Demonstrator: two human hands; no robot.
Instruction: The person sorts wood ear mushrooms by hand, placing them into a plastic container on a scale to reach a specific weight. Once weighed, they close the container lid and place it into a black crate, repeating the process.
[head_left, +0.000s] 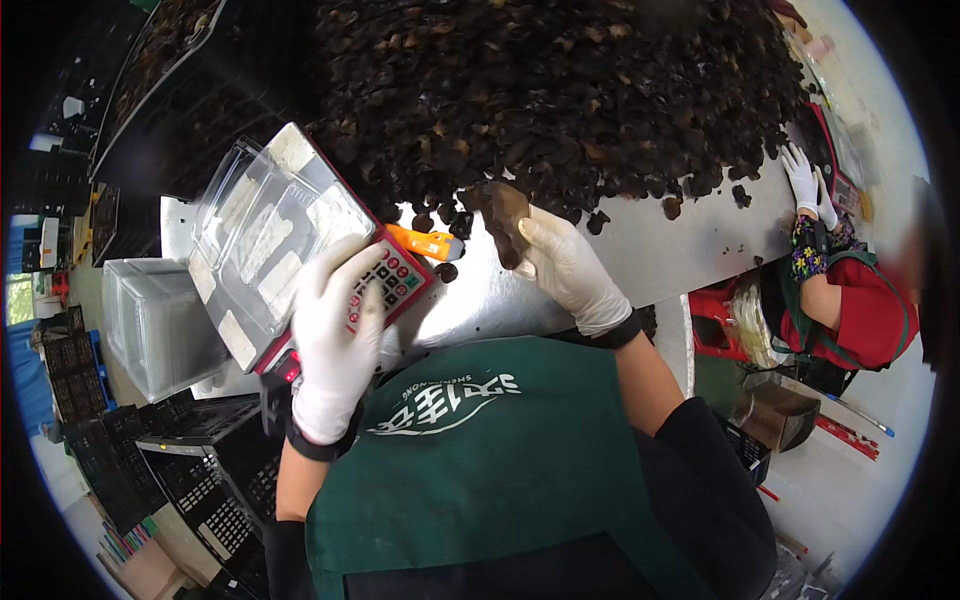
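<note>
My right hand (570, 265), in a white glove, pinches a brown, translucent piece of wood ear mushroom (503, 222) between thumb and fingers, above the metal table. My left hand (338, 325), gloved too, lies with its fingers stretched out over the edge of a red scale and partly covers its keypad (402, 285). It holds nothing that I can see. On the scale's pan rests a clear plastic container (265, 240), its lid hinged open. An orange utility knife (425, 243) lies between the scale and my right hand.
A large heap of dark wood ear mushrooms (560, 90) covers the table's far side. Stacked clear containers (160, 320) stand left of the scale. Black crates (210, 470) sit lower left. At right, a co-worker in a red top (870, 310) has gloved hands (800, 178) near another scale.
</note>
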